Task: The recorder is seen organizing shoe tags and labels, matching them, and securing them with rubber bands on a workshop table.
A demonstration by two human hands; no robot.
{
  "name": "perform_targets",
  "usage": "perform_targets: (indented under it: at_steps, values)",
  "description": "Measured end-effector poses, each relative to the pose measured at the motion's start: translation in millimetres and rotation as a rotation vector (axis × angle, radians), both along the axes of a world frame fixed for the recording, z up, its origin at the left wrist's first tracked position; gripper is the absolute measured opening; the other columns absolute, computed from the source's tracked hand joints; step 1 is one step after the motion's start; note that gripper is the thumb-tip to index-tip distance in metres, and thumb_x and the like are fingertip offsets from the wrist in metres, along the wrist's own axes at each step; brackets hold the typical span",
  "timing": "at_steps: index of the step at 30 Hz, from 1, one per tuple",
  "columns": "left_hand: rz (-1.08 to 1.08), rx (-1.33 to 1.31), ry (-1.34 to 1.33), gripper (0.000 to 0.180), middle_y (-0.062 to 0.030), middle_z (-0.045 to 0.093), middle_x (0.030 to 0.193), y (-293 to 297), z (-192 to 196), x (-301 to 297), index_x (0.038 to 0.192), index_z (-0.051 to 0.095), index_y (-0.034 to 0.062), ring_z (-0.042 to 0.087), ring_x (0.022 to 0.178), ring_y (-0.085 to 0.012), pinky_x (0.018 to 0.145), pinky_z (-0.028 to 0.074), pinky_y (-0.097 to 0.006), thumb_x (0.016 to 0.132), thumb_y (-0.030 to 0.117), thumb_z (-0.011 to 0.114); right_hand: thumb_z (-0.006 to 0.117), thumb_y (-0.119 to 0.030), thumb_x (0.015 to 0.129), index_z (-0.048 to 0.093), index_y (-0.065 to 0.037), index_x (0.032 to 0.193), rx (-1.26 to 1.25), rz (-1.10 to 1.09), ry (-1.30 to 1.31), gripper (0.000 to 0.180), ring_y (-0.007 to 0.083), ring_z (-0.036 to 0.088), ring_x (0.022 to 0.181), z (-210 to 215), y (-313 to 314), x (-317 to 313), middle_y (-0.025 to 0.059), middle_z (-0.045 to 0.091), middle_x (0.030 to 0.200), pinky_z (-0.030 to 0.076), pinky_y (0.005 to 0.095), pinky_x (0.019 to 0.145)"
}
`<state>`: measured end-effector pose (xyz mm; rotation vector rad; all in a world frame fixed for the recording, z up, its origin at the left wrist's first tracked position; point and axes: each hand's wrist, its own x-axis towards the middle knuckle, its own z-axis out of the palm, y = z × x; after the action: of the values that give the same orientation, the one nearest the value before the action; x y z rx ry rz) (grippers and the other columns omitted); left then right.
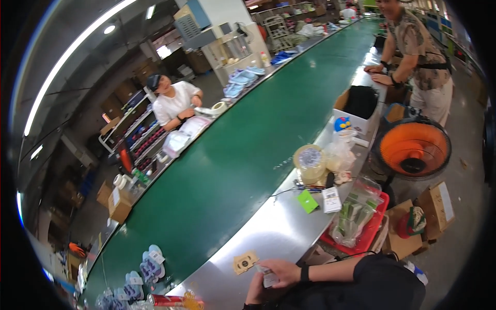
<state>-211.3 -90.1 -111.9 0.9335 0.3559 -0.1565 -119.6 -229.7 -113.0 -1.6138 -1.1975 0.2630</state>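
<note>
My right hand, with a black band on its wrist, is closed on a small white tag at the bottom of the view, just above the steel ledge. My left hand is curled right beside the tag's lower edge. Whether it grips the tag is hidden. A tan paper tag lies on the ledge just left of my hands. My black sleeve fills the lower right.
A long green conveyor belt runs away beside the ledge, with blue shoes at its near end. On the ledge lie a tape roll, a green card, plastic bags and a red tray. An orange fan stands right. Two co-workers work nearby.
</note>
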Motion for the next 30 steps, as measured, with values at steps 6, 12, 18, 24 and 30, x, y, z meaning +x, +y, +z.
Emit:
perform_targets:
  at_steps: [6, 12, 18, 24, 30]
  values:
    - [0.062, 0.194, 0.016, 0.033, -0.0074, 0.055, 0.107, 0, -2, -10, 0.120, 0.043, 0.0037, 0.054, 0.096, -0.0153, 0.082, 0.045, -0.029, 0.093, 0.021, 0.041, 0.076, -0.022, 0.058, 0.032, -0.007, 0.118, 0.078, -0.017, -0.163, 0.076, 0.0362, 0.045, 0.111, -6, 6, -4, 0.0170, 0.043, 0.126, 0.036, 0.0427, 0.093]
    - [-0.018, 0.100, 0.024, 0.037, -0.0044, 0.054, 0.105, -2, 15, 0, 0.122, 0.041, 0.0047, 0.053, 0.090, -0.0098, 0.078, 0.045, -0.024, 0.093, 0.027, 0.044, 0.077, -0.026, 0.051, 0.034, -0.006, 0.115, 0.096, -0.033, -0.218, 0.080, 0.0374, 0.047, 0.107, -24, 12, -3, 0.0217, 0.044, 0.123, 0.038, 0.0425, 0.089]
    - [-0.092, 0.208, -0.131, 0.040, -0.0022, 0.048, 0.106, -1, 4, 5, 0.123, 0.039, 0.0072, 0.046, 0.097, -0.0091, 0.083, 0.041, -0.025, 0.092, 0.032, 0.045, 0.073, -0.036, 0.059, 0.021, 0.000, 0.130, 0.076, -0.099, -0.246, 0.095, 0.0347, 0.044, 0.111, -57, 7, 2, 0.0229, 0.036, 0.128, 0.039, 0.0403, 0.092]
    - [-0.066, 0.193, -0.278, 0.047, -0.0030, 0.050, 0.102, -6, 11, 5, 0.123, 0.039, 0.0045, 0.048, 0.090, -0.0089, 0.079, 0.041, -0.025, 0.091, 0.040, 0.044, 0.076, -0.034, 0.060, 0.023, 0.002, 0.131, 0.098, -0.075, -0.084, 0.095, 0.0309, 0.049, 0.105, -55, 9, 1, 0.0203, 0.037, 0.124, 0.043, 0.0366, 0.086]
    - [-0.047, 0.132, -0.266, 0.044, -0.0004, 0.050, 0.096, -4, 10, 4, 0.120, 0.041, 0.0057, 0.047, 0.086, -0.0074, 0.074, 0.041, -0.023, 0.091, 0.039, 0.044, 0.069, -0.040, 0.065, 0.034, 0.006, 0.124, -0.063, -0.116, -0.264, 0.082, 0.0360, 0.054, 0.088, -41, 11, 2, 0.0245, 0.049, 0.106, 0.046, 0.0400, 0.071]
